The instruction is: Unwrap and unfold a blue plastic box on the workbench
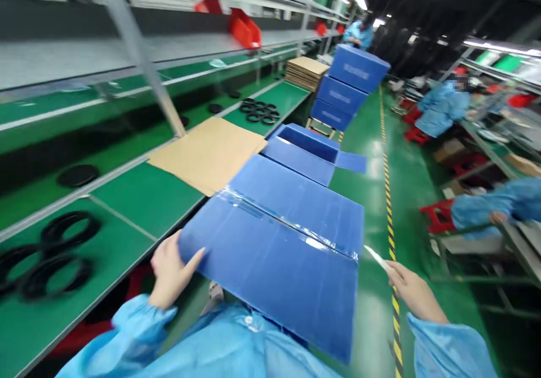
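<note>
A closed blue corrugated plastic box sits against my body, its flaps joined by a strip of clear tape along the middle seam. My left hand grips the box's near left edge. My right hand is off the box's right side, its fingers pinching a clear strip of tape that runs toward the box's right edge. Both arms are in light blue sleeves.
An open blue box stands beyond, with a stack of blue boxes further back. A brown cardboard sheet and black rubber rings lie on the green bench. Other people in blue coats work at right. A yellow-black line marks the aisle.
</note>
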A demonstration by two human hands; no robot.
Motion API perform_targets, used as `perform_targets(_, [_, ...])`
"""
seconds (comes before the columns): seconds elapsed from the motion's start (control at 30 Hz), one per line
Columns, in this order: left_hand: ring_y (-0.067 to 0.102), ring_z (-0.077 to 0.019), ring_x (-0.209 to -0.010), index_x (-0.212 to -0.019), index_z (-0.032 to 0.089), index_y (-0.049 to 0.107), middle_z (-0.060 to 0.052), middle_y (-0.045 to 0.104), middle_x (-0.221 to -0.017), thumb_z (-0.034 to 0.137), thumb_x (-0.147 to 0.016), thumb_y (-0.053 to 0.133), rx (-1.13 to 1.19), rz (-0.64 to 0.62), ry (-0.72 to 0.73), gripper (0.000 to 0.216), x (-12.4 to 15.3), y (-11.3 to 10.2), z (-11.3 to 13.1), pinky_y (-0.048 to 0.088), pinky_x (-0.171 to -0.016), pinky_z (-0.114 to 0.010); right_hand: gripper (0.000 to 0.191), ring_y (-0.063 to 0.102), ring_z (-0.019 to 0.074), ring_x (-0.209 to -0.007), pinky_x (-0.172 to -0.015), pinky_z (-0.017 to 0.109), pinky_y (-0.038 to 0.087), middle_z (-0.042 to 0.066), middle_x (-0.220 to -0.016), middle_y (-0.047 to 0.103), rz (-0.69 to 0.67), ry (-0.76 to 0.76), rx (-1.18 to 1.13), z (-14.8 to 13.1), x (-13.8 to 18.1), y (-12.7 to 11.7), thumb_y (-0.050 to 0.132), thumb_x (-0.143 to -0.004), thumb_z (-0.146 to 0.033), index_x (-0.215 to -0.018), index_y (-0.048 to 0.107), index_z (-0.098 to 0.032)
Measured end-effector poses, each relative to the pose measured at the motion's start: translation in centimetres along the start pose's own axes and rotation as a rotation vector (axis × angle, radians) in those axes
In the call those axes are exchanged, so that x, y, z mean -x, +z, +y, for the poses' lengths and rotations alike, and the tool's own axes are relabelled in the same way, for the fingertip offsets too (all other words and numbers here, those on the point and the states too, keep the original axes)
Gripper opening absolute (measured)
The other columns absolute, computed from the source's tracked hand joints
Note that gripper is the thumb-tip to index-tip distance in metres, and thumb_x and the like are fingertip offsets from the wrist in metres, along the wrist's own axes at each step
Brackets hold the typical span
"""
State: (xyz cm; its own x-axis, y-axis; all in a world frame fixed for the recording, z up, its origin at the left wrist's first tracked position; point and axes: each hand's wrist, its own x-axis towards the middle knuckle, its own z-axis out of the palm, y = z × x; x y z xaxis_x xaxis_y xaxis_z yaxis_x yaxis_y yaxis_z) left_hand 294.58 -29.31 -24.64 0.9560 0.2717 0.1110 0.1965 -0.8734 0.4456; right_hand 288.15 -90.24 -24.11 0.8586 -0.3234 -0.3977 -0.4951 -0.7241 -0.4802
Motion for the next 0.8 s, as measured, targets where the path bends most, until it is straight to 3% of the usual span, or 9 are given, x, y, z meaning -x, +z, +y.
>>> perform_targets(0.07, [0.046, -0.0381, -0.132, -0.135, 0.011, 0.05, -0.022, 0.053, -0.14, 0.059, -0.085, 0.047, -0.001, -0.01, 0.024, 0.07, -2.3, -0.7, -0.1, 0.032, -0.114, -0.055, 0.05, 0.071, 0.0286, -0.09, -0.085, 0.04, 0.054, 0.01, -0.098, 0.076, 0.046, -0.183, 0.017, -6.0, -3.2, 0.3, 0.046, -0.087, -0.059, -0.115, 0.071, -0.027])
perform_targets(0.13, [0.047, -0.036, -0.131, -0.133, 0.013, 0.054, -0.019, 0.056, -0.139, 0.052, -0.088, 0.047, 0.039, -0.055, 0.015, 0.06, -4.5, -1.1, -0.5, 0.033, -0.113, -0.054, 0.043, 0.068, 0.0287, -0.103, -0.103, 0.045, 0.046, 0.011, -0.109, 0.075, 0.052, -0.471, 0.071, -14.4, -5.5, 2.2, 0.045, -0.091, -0.054, -0.107, 0.073, -0.026])
perform_targets(0.2, [0.047, -0.0354, -0.131, -0.136, 0.01, 0.053, -0.019, 0.055, -0.141, 0.046, -0.088, 0.048, 0.105, -0.135, 0.002, 0.06, -6.2, -1.2, -1.2, 0.035, -0.113, -0.051, 0.038, 0.066, 0.027, -0.106, -0.115, 0.054, 0.031, 0.01, -0.111, 0.074, 0.037, -0.742, 0.193, -23.7, -7.0, 5.0, 0.041, -0.097, -0.044, -0.101, 0.074, -0.025])
perform_targets(0.3, [0.051, -0.0343, -0.123, -0.136, 0.007, 0.055, -0.019, 0.057, -0.137, 0.04, -0.087, 0.051, 0.201, -0.291, -0.019, 0.059, -7.9, -1.2, -2.5, 0.04, -0.108, -0.048, 0.036, 0.064, 0.022, -0.1, -0.118, 0.06, 0.02, 0.006, -0.103, 0.073, -0.065, -1.051, 0.396, -37.1, -8.7, 9.8, 0.037, -0.103, -0.028, -0.11, 0.072, -0.027])
perform_targets(0.4, [0.055, -0.031, -0.113, -0.13, 0.013, 0.062, -0.015, 0.063, -0.122, 0.037, -0.087, 0.054, 0.309, -0.395, -0.046, 0.05, -9.0, -1.1, -3.9, 0.043, -0.103, -0.045, 0.041, 0.06, 0.0209, -0.101, -0.119, 0.062, 0.013, 0.005, -0.099, 0.071, -0.19, -1.215, 0.64, -48.3, -10.4, 14.5, 0.039, -0.1, -0.014, -0.117, 0.072, -0.031])
perform_targets(0.47, [0.056, -0.0289, -0.108, -0.126, 0.013, 0.065, -0.014, 0.063, -0.113, 0.037, -0.086, 0.057, 0.416, -0.441, -0.086, 0.047, -9.6, -1.0, -4.8, 0.045, -0.1, -0.042, 0.043, 0.058, 0.0217, -0.103, -0.12, 0.063, 0.008, 0.005, -0.099, 0.07, -0.264, -1.254, 0.829, -54.0, -11.6, 17.4, 0.042, -0.097, -0.007, -0.113, 0.074, -0.031])
perform_targets(0.6, [0.057, -0.0247, -0.1, -0.119, 0.013, 0.069, -0.01, 0.061, -0.103, 0.031, -0.083, 0.062, 0.633, -0.509, -0.181, 0.041, -10.8, -0.8, -6.0, 0.046, -0.094, -0.038, 0.041, 0.056, 0.0222, -0.106, -0.12, 0.064, 0.002, 0.004, -0.1, 0.07, -0.453, -1.283, 1.098, -60.6, -13.6, 22.3, 0.048, -0.092, -0.004, -0.104, 0.077, -0.031])
perform_targets(0.8, [0.055, -0.0194, -0.091, -0.114, 0.016, 0.072, -0.006, 0.056, -0.096, 0.011, -0.076, 0.058, 0.848, -0.6, -0.328, 0.041, -11.7, -0.5, -6.8, 0.046, -0.085, -0.032, 0.036, 0.056, 0.0216, -0.105, -0.12, 0.056, 0.012, 0.003, -0.097, 0.072, -0.698, -1.275, 1.18, -62.3, -16.1, 26.5, 0.051, -0.091, -0.008, -0.097, 0.079, -0.03])
